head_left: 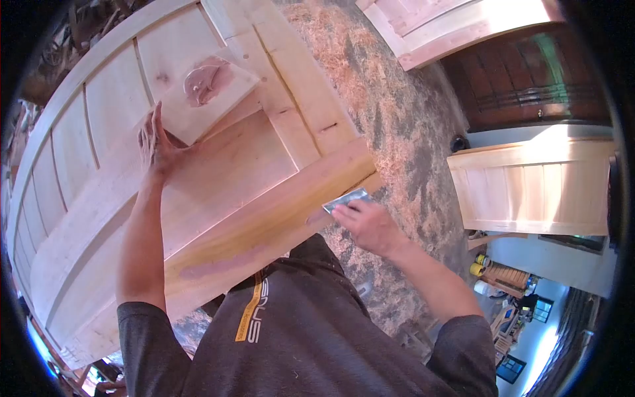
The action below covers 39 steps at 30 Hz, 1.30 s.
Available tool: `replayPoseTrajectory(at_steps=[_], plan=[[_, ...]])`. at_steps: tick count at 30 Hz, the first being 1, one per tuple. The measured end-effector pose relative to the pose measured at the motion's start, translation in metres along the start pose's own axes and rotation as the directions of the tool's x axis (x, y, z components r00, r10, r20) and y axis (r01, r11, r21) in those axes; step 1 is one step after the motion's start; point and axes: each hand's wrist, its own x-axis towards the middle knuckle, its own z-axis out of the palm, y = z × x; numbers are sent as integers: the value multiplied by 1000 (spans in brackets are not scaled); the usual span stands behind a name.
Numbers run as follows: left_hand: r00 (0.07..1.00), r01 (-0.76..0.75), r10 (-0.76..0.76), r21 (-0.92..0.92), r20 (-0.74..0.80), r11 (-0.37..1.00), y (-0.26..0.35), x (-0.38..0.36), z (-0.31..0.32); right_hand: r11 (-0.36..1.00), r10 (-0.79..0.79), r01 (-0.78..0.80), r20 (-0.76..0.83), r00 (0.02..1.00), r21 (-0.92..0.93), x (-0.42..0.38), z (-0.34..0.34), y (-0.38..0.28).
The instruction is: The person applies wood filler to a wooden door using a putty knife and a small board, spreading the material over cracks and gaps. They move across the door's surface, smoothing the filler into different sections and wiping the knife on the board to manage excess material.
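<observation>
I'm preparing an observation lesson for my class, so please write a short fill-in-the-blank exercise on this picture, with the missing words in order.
1. The flat, silvery metal blade is in the person's ____ hand.
2. The left hand is at the edge of a flat, pale wooden board bearing a heap of ____ paste.
3. Curly, pale-orange wood shavings are strewn over the ____.
4. The person's dark T-shirt has ____ sleeves.

Missing words: right; pink; floor; short.
</observation>
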Motion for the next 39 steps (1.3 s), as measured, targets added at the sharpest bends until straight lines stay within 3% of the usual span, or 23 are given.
replayPoseTrajectory(at_steps=[9, 12, 18, 21, 24, 27, 30, 39], plan=[[1000, 9, -9, -10, 13, 1000, -5, 2, 5, 997, -73, 67, -119, 990, -48, -10, 18, 29], [1000, 10, -10, -5, 9, 1000, -8, 2, 7, 995, -102, 101, -80, 992, -12, -17, 13, 37], [1000, -27, 26, -69, -15, 997, -11, 1, 11, 997, -26, 18, -110, 994, -72, -19, 14, 41], [1000, 21, -22, -29, -11, 999, -11, 2, 12, 985, 120, -119, -1, 993, 125, -20, -8, 44], [1000, -27, 26, -40, -17, 999, -13, 2, 11, 803, 555, -557, 74, 828, 213, 0, -22, 32], [1000, -21, 22, -45, 5, 999, -10, 2, 6, 792, 574, -588, 129, 809, 163, 12, -15, 8], [1000, -16, 16, -21, -23, 1000, -7, 2, 7, 768, 562, -589, 176, 808, 251, 21, -21, -24], [1000, 9, -9, -11, -5, 1000, -1, 0, 3, 857, 400, -417, 120, 909, 303, 30, 5, -83]])
